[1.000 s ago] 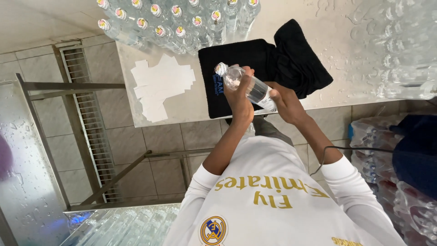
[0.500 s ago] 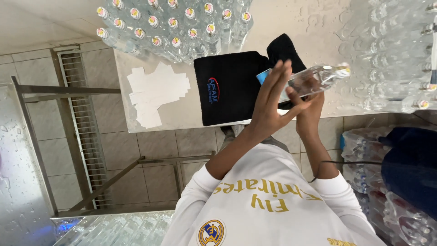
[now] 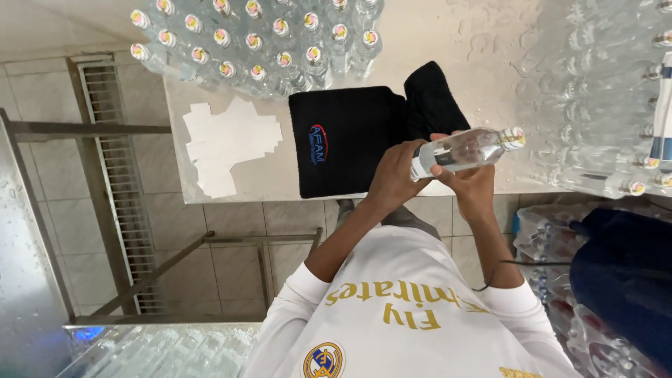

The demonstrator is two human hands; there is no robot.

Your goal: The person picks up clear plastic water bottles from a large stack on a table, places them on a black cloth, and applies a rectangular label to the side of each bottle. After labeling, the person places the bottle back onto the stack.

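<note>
I hold a clear plastic bottle [image 3: 465,148] sideways in both hands, above the near edge of a wet steel table [image 3: 490,42]. Its cap points right. My left hand [image 3: 392,180] grips the base end, where a white label wraps the bottle. My right hand [image 3: 470,183] cups the body from below, with the thumb on top. Just left of my hands, a folded black towel [image 3: 343,140] with a small logo lies on the table.
Several capped clear bottles [image 3: 259,42] stand in rows at the table's far side, and more bottles [image 3: 616,105] fill the right. Loose white labels [image 3: 224,143] lie left of the towel. Wrapped bottle packs [image 3: 542,231] and a dark blue shape [image 3: 623,280] are low right. A floor grate [image 3: 112,175] runs at left.
The bottle moved from above the towel to the right. It now lies level with its cap pointing right, and both hands have shifted along with it.
</note>
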